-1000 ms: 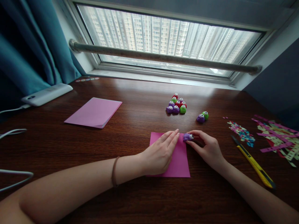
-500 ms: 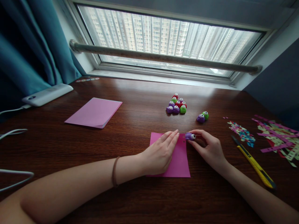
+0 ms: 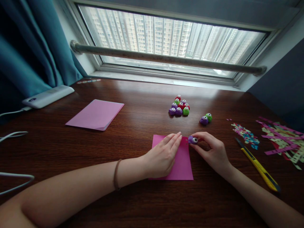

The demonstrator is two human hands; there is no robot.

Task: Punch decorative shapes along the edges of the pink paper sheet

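Observation:
A bright pink sheet of paper [image 3: 182,167] lies on the dark wooden table. My left hand [image 3: 163,155] rests flat across it, fingers stretched out toward the far edge. Between the thumb and fingers of my right hand [image 3: 211,148] is a small purple craft punch [image 3: 193,140] with a white-topped button, set at the sheet's right edge near the far corner. Small punched holes [image 3: 186,140] show in the paper beside the punch. Farther back stand a purple punch [image 3: 203,120] and a green punch [image 3: 209,117], touching each other.
Several red, green and purple punches [image 3: 179,107] cluster farther back. To the right lie confetti bits [image 3: 247,134], a yellow utility knife [image 3: 260,169] with its blade out, and cut paper strips [image 3: 285,139]. Leftward are a pink paper stack [image 3: 96,114], a white power bank [image 3: 48,96] and cables.
The purple punch has turned slightly in my right hand, so its button faces more toward me. My left hand and the pink sheet have stayed in place.

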